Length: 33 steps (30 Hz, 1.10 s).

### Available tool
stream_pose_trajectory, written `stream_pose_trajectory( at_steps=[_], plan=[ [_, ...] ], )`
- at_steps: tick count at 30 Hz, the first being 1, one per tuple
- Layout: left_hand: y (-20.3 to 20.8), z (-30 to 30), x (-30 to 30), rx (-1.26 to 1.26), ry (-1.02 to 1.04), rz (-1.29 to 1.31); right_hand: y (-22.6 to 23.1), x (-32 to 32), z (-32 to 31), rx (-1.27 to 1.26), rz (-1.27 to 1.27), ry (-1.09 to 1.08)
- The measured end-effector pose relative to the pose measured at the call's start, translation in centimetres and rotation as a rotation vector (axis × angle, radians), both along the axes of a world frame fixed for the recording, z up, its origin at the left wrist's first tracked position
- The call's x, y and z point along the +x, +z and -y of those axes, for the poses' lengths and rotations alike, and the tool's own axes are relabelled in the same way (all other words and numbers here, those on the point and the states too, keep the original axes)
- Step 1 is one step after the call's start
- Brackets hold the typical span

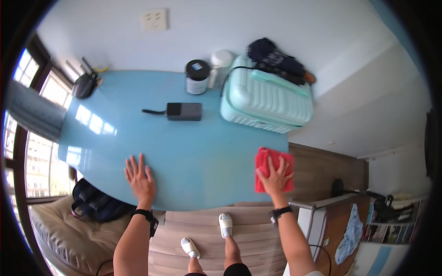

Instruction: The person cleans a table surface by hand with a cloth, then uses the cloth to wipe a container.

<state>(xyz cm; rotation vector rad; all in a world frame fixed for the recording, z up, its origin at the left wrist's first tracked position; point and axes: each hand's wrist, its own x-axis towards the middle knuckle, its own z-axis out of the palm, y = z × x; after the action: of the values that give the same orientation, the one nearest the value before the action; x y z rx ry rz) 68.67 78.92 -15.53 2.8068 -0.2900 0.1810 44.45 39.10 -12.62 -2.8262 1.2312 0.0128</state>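
The right hand (275, 177) is pressing flat on a red cloth (274, 170) at the right edge of the light blue bench (193, 147), near its front corner. Its grip is spreading wide, fingers fanning over the cloth's middle and pinching nothing; the cloth is lying directly under the palm and showing red on both sides of the hand and beyond the fingertips. The left hand (139, 179) is resting flat on the bare bench top near the front edge, well apart from the cloth, its grip also spreading open and holding nothing.

Further back on the bench, a dark rectangular box with a cable (183, 111) is lying near the middle. A mint-green hard suitcase (267, 101) is lying at the back right corner, with dark clothing (276, 60) sitting on top of it. Beside the suitcase, a dark-lidded canister (197, 77) and a white jar (221, 64) are standing against the wall. A dark bag (85, 85) is sitting at the back left corner.
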Motion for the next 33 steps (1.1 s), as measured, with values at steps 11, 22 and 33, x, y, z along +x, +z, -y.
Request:
stream_pose_trajectory(
  at_steps=[11,22,33],
  plan=[
    [1.2,-0.8,0.0,-0.007,0.007,0.025,-0.5,13.8,-6.7,0.068,-0.061,0.002],
    [-0.3,0.7,0.3,-0.029,-0.031,0.026,1.1,10.2,-21.3,0.289,0.290,0.631],
    [0.9,-0.4,0.1,-0.018,-0.004,-0.017,0.7,0.5,-4.6,0.091,-0.004,0.206]
  ],
)
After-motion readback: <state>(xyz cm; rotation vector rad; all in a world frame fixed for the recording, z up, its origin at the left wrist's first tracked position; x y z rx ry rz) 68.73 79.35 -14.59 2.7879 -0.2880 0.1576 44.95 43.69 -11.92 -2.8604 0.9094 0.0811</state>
